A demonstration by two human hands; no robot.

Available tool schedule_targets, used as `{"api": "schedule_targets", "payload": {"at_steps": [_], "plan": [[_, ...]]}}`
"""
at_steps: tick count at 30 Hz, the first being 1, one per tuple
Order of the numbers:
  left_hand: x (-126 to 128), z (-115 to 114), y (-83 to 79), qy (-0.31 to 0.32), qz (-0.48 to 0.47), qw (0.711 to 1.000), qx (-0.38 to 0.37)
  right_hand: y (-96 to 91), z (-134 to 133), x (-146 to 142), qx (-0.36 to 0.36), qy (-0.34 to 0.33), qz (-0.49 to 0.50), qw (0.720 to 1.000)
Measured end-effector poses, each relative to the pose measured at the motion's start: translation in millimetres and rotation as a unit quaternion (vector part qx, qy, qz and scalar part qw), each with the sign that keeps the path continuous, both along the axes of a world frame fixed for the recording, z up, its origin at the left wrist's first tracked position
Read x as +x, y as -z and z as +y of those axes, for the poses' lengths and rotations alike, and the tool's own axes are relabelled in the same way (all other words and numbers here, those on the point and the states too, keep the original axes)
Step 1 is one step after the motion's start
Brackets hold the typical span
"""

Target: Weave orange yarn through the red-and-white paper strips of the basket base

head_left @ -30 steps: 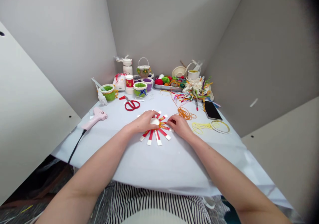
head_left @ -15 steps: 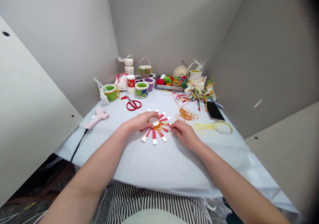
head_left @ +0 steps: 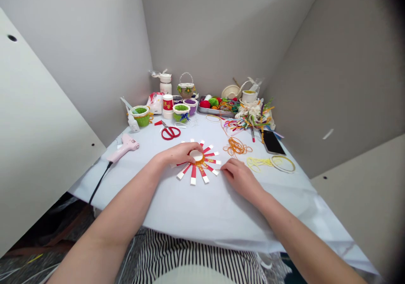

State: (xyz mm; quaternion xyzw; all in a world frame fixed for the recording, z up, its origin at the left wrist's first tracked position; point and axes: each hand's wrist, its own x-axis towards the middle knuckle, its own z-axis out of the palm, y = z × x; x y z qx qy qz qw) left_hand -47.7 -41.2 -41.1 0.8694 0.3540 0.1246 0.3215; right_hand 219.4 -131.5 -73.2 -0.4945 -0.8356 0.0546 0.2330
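A paper cup cut into red and white strips (head_left: 198, 162) lies fanned out flat on the white table cover (head_left: 202, 208), with orange cord wound round its round white base. My left hand (head_left: 179, 153) rests on the left side of the fan, fingers curled over the strips beside the base. My right hand (head_left: 241, 176) lies just right of the fan, fingers bent, fingertips pinched at the end of a strip or thin cord; what they grip is too small to name.
Red scissors (head_left: 170, 132) and a pink glue gun (head_left: 124, 147) lie to the left. Orange cord (head_left: 236, 146), yellow cord (head_left: 257, 162), a tape ring (head_left: 282, 163) and a phone (head_left: 271, 142) lie to the right. Decorated cups, a bottle and a tray of yarn line the back.
My right hand has slid back and to the right, off the fan to its right edge. The fan has turned slightly under my left hand. The view has shifted a little.
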Motion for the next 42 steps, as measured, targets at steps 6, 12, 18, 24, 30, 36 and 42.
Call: {"api": "schedule_targets", "payload": {"at_steps": [6, 12, 18, 24, 30, 36, 42], "plan": [[2.3, -1.8, -4.7, -0.004, 0.015, 1.0, 0.009, -3.5, 56.9, -9.6, -0.068, 0.016, 0.043, 0.997], [3.4, -5.7, -6.2, -0.005, 0.037, 0.999, 0.033, 11.5, 73.9, -17.9, -0.049, 0.067, 0.088, 0.993], [9.9, -11.1, -5.7, -0.009, 0.017, 0.998, 0.052, 18.8, 72.2, -16.3, -0.038, 0.06, 0.091, 0.993], [13.3, -9.8, 3.5, -0.045, -0.016, 0.994, 0.098, 18.3, 72.7, -17.6, -0.041, 0.059, 0.094, 0.993], [6.6, -3.8, 3.9, -0.046, 0.014, 0.994, 0.1, 13.0, 67.4, -13.7, -0.031, 0.025, 0.115, 0.993], [-5.7, 3.6, 1.5, -0.012, 0.013, 0.998, 0.053, 4.9, 46.8, -6.6, -0.013, -0.049, 0.124, 0.991], [-11.4, 6.6, 1.1, 0.01, -0.008, 1.0, 0.009, 2.2, 9.0, -3.2, -0.014, -0.089, 0.072, 0.993]]}}
